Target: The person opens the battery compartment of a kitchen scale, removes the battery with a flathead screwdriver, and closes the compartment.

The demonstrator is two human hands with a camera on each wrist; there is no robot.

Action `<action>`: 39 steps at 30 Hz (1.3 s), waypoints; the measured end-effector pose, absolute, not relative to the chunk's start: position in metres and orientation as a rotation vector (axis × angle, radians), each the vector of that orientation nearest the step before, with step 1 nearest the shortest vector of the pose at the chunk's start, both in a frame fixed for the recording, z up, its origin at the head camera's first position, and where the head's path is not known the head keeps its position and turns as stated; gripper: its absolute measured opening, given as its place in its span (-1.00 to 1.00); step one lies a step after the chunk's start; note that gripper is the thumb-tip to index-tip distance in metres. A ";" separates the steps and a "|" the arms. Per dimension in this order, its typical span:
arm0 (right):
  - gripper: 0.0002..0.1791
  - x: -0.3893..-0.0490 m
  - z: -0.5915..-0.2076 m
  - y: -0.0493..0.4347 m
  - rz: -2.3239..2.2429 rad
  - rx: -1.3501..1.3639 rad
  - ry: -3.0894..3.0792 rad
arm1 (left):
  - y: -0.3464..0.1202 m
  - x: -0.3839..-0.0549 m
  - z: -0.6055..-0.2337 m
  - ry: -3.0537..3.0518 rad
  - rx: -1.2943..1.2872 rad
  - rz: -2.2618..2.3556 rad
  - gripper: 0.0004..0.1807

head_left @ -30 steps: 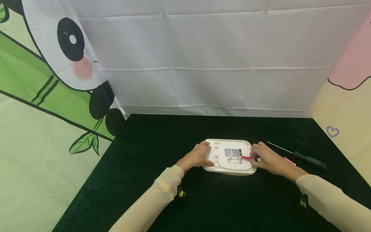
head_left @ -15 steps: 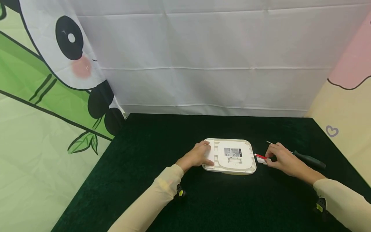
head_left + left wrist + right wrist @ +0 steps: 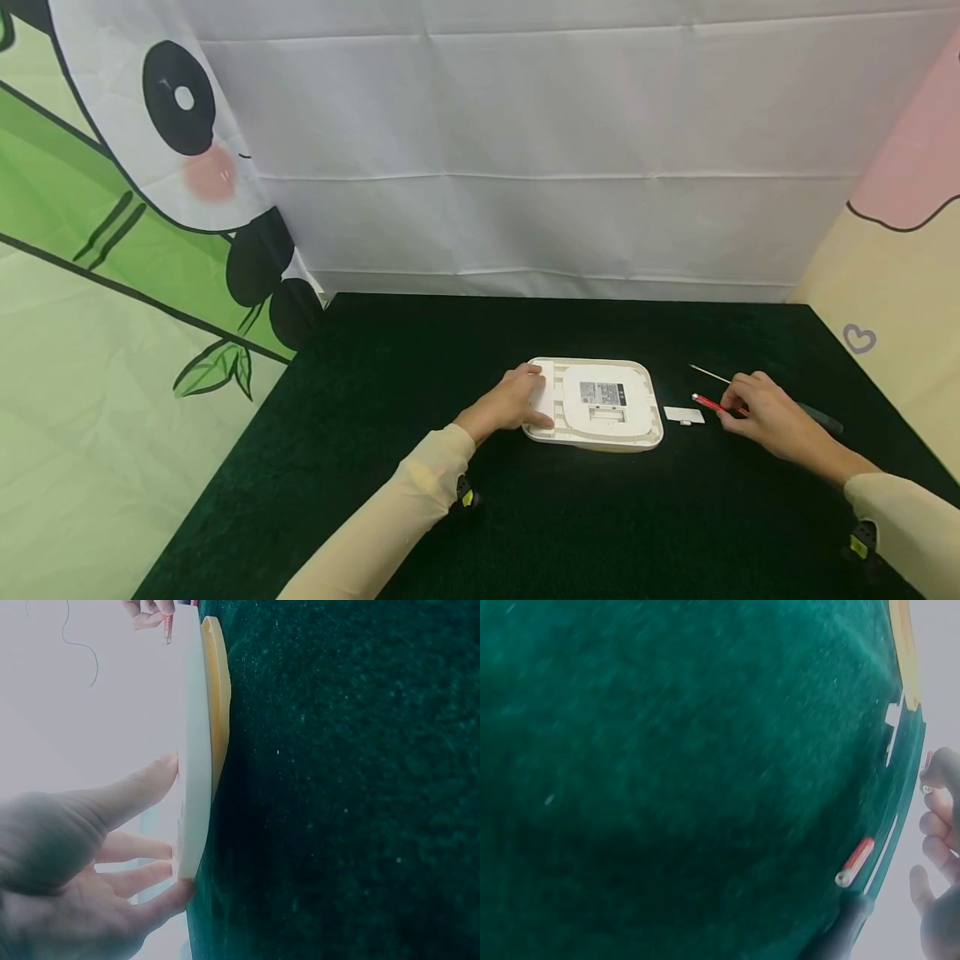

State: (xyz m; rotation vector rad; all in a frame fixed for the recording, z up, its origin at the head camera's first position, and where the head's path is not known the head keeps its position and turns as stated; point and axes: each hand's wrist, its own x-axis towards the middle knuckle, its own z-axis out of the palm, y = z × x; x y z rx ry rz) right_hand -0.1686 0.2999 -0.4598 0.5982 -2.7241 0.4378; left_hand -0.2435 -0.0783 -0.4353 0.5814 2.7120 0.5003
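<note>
A white flat device with rounded corners (image 3: 639, 392) lies label side up on the dark green table, its small rectangular compartment uncovered. My left hand (image 3: 510, 402) rests on its left end, thumb and fingers fairly straight and spread against face and edge. A yellowish underside (image 3: 217, 697) shows below it in the left wrist view. To the right of the device, my right hand (image 3: 765, 412) pinches a red battery (image 3: 705, 402) between thumb and fingers, above the table. A second red battery (image 3: 855, 862) lies on the cloth under that hand.
A small white cover with a tab (image 3: 684, 415) lies just right of the device. Beyond the right hand is a screwdriver, its dark handle (image 3: 823, 419) partly hidden and its thin shaft (image 3: 707, 373) pointing back left. A white cloth wall (image 3: 555, 233) stands behind the table.
My right hand has drawn the red battery away from the device's compartment and carried it right, past the small white cover, which is now uncovered to view. The left hand has stayed put.
</note>
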 end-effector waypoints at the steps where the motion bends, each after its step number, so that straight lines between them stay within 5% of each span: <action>1: -0.80 -0.168 -0.461 0.303 0.436 0.599 -2.709 | -0.078 -0.243 -0.435 2.713 0.583 0.496 -0.29; 39: -0.78 -0.152 -0.489 0.346 0.279 0.487 -2.752 | -0.077 -0.246 -0.439 2.709 0.572 0.504 -0.25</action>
